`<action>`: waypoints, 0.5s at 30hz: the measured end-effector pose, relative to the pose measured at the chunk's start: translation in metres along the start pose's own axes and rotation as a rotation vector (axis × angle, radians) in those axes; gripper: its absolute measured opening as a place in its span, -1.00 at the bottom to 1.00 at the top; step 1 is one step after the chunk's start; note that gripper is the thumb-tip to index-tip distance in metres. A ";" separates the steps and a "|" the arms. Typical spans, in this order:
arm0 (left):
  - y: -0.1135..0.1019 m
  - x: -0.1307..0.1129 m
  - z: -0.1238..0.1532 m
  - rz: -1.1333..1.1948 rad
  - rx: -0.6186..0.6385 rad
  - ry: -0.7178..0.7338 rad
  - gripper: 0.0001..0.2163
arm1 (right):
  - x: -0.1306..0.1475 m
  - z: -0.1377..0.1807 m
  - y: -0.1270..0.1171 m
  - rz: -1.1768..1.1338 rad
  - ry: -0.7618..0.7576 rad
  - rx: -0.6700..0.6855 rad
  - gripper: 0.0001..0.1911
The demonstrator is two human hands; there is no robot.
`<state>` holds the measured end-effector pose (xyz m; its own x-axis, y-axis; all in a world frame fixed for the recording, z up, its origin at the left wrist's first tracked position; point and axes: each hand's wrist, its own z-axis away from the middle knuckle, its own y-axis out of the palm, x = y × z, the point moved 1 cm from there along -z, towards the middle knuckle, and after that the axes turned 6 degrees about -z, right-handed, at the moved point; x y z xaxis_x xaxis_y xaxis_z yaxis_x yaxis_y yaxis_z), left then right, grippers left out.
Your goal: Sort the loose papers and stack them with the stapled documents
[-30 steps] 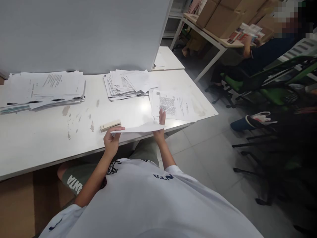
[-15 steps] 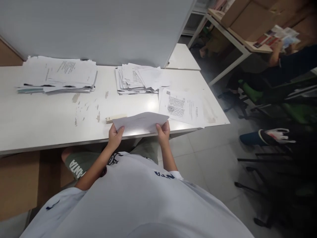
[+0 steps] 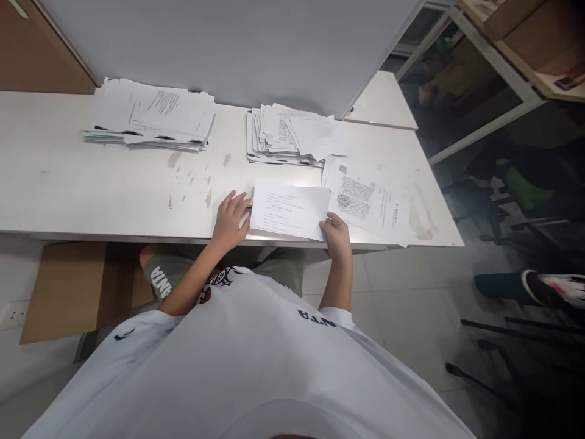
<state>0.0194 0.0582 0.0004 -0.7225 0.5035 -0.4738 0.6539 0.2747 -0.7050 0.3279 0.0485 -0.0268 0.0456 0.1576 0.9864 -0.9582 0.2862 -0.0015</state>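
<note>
A white printed sheet of paper (image 3: 290, 210), which looks folded to half height, is at the table's front edge with lines of text facing up. My right hand (image 3: 337, 235) pinches its right-hand lower corner between thumb and fingers. Beside the left edge of that paper is my left hand (image 3: 231, 222), palm down, fingers spread and holding nothing visible. A small pale block is mostly hidden by the left fingertips and the paper. To the right lies a loose printed sheet (image 3: 384, 201) with a dense patterned block on it.
At the back of the white table (image 3: 36, 183) stand a thick paper stack (image 3: 150, 113) and a smaller, uneven paper stack (image 3: 274, 137). A grey panel (image 3: 228, 49) rises behind them. Below the table at left is a cardboard box (image 3: 68, 289). A dark blue bin (image 3: 503, 286) is at right.
My left hand has let go of the paper and spread its fingers beside it. The sheet has tipped flatter, showing its text, still in my right hand. The view has shifted left.
</note>
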 end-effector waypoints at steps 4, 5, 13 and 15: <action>0.004 0.000 0.001 -0.007 0.119 -0.051 -0.57 | 0.002 0.002 -0.007 0.025 0.042 -0.021 -0.52; 0.004 0.000 0.001 -0.015 0.128 -0.051 -0.56 | 0.003 0.003 -0.010 0.039 0.054 -0.021 -0.52; 0.006 0.003 -0.002 -0.030 0.113 -0.029 -0.50 | 0.005 0.011 -0.018 0.045 0.057 -0.001 -0.58; 0.000 -0.001 -0.004 0.037 0.060 -0.026 -0.53 | 0.006 0.013 -0.016 0.064 0.051 0.032 -0.59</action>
<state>0.0209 0.0604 0.0030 -0.7041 0.4908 -0.5132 0.6660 0.2059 -0.7169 0.3395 0.0322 -0.0184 -0.0020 0.2229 0.9748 -0.9680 0.2443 -0.0578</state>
